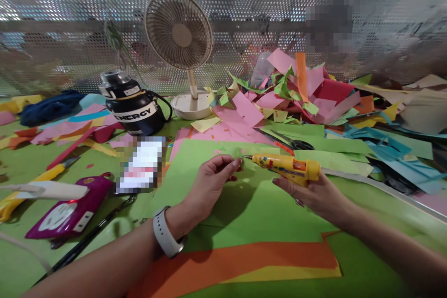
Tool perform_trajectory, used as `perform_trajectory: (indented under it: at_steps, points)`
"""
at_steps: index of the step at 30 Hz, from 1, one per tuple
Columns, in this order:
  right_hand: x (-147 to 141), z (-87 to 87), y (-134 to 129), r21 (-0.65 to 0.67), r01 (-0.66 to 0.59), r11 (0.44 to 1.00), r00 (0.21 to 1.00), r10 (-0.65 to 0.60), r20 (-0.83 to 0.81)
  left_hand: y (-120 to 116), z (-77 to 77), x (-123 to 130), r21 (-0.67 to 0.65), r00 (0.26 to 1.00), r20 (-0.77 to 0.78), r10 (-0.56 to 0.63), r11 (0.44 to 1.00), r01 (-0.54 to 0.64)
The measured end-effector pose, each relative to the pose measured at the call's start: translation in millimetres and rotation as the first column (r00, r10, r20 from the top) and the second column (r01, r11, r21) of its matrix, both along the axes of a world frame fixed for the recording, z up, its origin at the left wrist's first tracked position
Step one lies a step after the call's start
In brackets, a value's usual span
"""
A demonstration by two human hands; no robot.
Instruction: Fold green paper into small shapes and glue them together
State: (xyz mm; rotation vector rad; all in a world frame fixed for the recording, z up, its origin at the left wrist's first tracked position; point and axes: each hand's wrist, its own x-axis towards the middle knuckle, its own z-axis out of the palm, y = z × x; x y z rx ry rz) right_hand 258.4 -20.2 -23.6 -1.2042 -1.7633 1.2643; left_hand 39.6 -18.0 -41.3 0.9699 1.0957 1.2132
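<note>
Near the middle, my left hand [211,184] is closed in a pinch above a green paper sheet [275,209]; whatever its fingertips hold is too small to name. My right hand [310,193] grips a yellow glue gun [288,166] decorated with small coloured figures. Its dark nozzle points left and sits close to my left fingertips. A white watch band is on my left wrist. Below my hands lie an orange paper strip [251,260] and a yellow strip [289,273], partly under the orange one.
A fan [181,35] and black bottle [134,107] stand behind. Coloured paper scraps [244,109] pile up at the back. Scissors [300,144] lie beyond the glue gun. On the left are a purple power bank [75,207], a yellow cutter [49,174] and a blurred phone [143,165].
</note>
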Motion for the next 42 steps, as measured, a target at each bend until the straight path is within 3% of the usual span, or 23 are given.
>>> perform_trajectory:
  at_steps: [11, 42]
  points:
    - [-0.3, 1.0, -0.9, -0.027, 0.005, 1.0, 0.999, -0.004, 0.04, -0.4, 1.8, 0.9, 0.004, 1.0, 0.005, -0.002, 1.0, 0.002]
    - [-0.9, 2.9, -0.6, 0.102, 0.006, 0.995, 0.998, -0.013, 0.064, 1.6, 0.8, 1.3, 0.107, 0.993, -0.121, -0.007, 0.994, 0.02]
